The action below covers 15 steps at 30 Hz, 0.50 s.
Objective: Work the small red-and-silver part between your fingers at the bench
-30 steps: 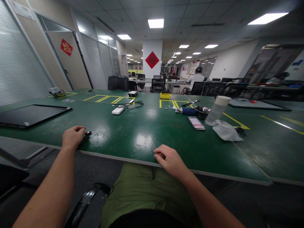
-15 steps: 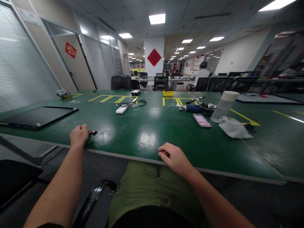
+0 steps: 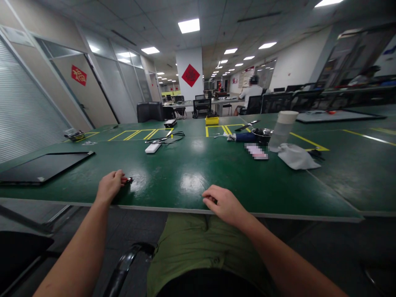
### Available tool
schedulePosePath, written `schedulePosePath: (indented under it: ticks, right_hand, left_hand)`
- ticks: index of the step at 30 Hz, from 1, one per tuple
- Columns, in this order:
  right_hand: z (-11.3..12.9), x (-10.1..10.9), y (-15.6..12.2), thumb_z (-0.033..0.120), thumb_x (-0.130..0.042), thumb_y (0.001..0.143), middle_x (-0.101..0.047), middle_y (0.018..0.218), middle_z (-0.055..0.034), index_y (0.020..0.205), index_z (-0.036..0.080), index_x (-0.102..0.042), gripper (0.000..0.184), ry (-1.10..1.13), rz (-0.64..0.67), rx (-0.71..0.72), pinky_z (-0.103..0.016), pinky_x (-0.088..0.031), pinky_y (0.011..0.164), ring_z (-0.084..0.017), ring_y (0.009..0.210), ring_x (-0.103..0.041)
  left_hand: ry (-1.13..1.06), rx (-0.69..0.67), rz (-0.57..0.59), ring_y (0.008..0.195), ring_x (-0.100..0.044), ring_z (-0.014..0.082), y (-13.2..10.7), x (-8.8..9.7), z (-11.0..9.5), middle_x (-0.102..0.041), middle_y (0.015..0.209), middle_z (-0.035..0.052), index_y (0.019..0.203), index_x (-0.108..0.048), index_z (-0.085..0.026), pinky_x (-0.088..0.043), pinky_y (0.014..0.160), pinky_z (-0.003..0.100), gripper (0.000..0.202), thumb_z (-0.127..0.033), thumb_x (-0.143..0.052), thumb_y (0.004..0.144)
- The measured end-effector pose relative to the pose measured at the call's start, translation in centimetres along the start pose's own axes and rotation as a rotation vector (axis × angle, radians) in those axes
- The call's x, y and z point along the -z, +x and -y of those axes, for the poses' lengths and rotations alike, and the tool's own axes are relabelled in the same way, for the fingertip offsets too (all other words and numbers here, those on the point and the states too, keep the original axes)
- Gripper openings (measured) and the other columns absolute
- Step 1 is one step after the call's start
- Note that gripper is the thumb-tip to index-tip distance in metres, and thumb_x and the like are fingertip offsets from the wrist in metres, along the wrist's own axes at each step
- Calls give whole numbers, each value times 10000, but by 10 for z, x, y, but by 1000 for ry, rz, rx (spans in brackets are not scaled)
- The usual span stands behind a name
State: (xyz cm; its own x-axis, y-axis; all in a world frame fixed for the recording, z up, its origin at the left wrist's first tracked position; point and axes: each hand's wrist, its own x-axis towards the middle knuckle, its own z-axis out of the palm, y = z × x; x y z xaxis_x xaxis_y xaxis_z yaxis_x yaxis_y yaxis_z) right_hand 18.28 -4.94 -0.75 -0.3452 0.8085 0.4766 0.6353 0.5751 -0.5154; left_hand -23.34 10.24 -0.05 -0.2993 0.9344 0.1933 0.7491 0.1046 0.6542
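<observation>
At the left of the green desk (image 3: 173, 165), a flat black panel (image 3: 43, 169) lies near the front edge, partly cut off by the border of the view. Beyond it, at the far side, sits a small dark container (image 3: 74, 136). To the right of the panel, the person's left hand (image 3: 111, 185) is low at the front part of the desk, its fingers bent and closed on one end of a small red-and-dark item (image 3: 129, 180). The item's other end juts out to the right past the fingertips; whether it touches the desktop I cannot tell. Farther back lie a white box (image 3: 153, 148) and, just behind it, a loose black cable (image 3: 175, 137). A yellow box (image 3: 212, 121) stands near the far edge. Next comes the right hand (image 3: 222, 203), at the front edge and well apart from the left; its fingers are loosely curled inward with a small gap by the thumb, and whether they hold anything cannot be told. Farther back to its right, a dark blue bundle (image 3: 243, 137) lies beside a shiny metal bowl (image 3: 262, 133), with a pixelated pink-and-white thing (image 3: 256, 151) in front of them. A clear bottle (image 3: 278, 138) with a white top stands just right of the bowl, and a white pouch (image 3: 297, 157) lies by its foot. Farthest right, a grey panel (image 3: 349, 116) bears a small red object (image 3: 331, 112).
</observation>
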Motion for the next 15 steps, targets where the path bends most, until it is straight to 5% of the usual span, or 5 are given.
schedulePosePath:
  ticks: [5, 15]
  right_hand:
    - [-1, 0, -1, 198, -547, 849, -617, 801, -28, 873, 185, -654, 111, -6, 3, 3, -250, -408, 665, -143, 737, -552]
    - [0, 0, -1, 178, -562, 838, -606, 814, -26, 893, 181, -650, 104, 3, -1, 3, -243, -407, 667, -137, 739, -548]
  left_hand:
    - [-276, -17, 112, 693, -644, 196, -12, -26, -31, -681, 778, 82, 845, -610, -132, -523, 628, 285, 414, -505, -455, 752]
    - [-251, -341, 440, 684, -624, 185, -66, -91, -128, -686, 787, 75, 808, -635, -166, -483, 647, 285, 426, -535, -421, 810]
